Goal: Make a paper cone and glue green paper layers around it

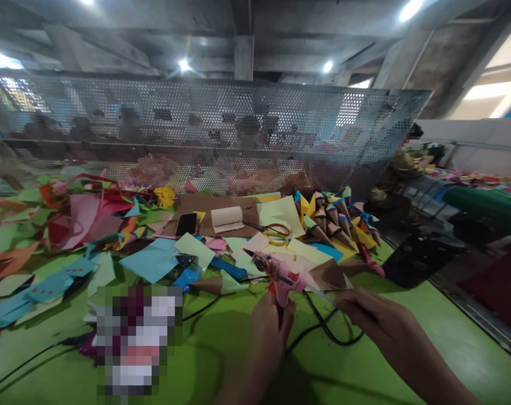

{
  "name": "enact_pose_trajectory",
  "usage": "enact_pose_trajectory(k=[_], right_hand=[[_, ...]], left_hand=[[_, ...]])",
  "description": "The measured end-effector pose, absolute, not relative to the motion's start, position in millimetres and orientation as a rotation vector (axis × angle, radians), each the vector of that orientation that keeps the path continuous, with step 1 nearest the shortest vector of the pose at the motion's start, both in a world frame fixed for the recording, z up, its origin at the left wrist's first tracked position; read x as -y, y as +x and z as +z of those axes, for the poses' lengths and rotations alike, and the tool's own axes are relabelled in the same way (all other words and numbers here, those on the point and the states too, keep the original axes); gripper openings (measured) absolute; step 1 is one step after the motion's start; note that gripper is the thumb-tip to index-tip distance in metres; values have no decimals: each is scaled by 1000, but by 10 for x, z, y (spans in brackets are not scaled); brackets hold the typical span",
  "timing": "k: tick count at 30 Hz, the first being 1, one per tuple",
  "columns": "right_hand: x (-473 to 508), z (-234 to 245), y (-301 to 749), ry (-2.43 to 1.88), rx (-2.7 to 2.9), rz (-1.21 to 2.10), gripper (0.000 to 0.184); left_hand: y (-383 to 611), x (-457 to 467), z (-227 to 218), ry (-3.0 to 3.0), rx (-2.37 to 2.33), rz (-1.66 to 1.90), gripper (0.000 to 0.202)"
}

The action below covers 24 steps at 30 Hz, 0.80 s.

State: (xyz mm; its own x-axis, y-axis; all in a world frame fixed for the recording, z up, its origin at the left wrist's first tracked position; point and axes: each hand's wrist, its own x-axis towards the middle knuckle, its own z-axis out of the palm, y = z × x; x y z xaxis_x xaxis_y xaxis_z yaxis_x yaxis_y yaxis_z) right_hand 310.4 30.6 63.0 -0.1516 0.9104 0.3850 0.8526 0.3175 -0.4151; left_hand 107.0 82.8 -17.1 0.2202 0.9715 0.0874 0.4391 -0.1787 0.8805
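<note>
Centrally, one pink hot-glue gun (pixel 287 281) is sitting in the left hand (pixel 273 322), raised over the green tabletop (pixel 435 320), its dark nozzle pointing up and toward the left. The left hand's fingers are wrapping closed around the handle. The right hand (pixel 371 312) is closing its fingertips on one end of a thin pale stick (pixel 321 293), which is extending toward the rear of the gun; whether it is entering the gun is too blurred to tell. Beneath both, black cable (pixel 344 341) is looping and crossing itself on the tabletop. Beyond the gun, one pair of scissors (pixel 261 228) with a red handle is lying beside a cream paper roll (pixel 227 218), and one black smartphone (pixel 186 224) is resting to the left of that roll. To the right, a cluster of multicoloured paper cones (pixel 334 222) is standing near a tilted black case (pixel 422 256). To the left, one light-blue paper sheet (pixel 149 260) is lying before a heap of red, pink, orange and green paper scraps (pixel 84 216). Nearer, one pixelated item (pixel 139 343) is occupying the tabletop. Behind everything, a perforated metal screen (pixel 222 126) is spanning the workspace; at far right, one person (pixel 401 169) is sitting by another paper-strewn table (pixel 483 180).
</note>
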Motion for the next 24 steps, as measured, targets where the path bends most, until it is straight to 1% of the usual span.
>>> enact_pose_trajectory(k=[6, 9, 17, 20, 24], right_hand=[[-320, 562, 3096, -1506, 1975, -12, 22], [-339, 563, 3095, -1457, 1990, -39, 22], [-359, 590, 3056, -1498, 2021, 74, 26], [-363, 597, 3016, -1520, 1975, 91, 30], [-352, 617, 2981, -1570, 1934, 136, 29]], left_hand=[[1105, -851, -221, 1739, -1387, 901, 31], [1107, -845, -247, 1747, -1397, 893, 33], [1122, -831, -253, 1828, -1382, 859, 37], [1123, -837, -240, 1831, -1389, 825, 35], [1122, -839, -223, 1826, -1410, 789, 31]])
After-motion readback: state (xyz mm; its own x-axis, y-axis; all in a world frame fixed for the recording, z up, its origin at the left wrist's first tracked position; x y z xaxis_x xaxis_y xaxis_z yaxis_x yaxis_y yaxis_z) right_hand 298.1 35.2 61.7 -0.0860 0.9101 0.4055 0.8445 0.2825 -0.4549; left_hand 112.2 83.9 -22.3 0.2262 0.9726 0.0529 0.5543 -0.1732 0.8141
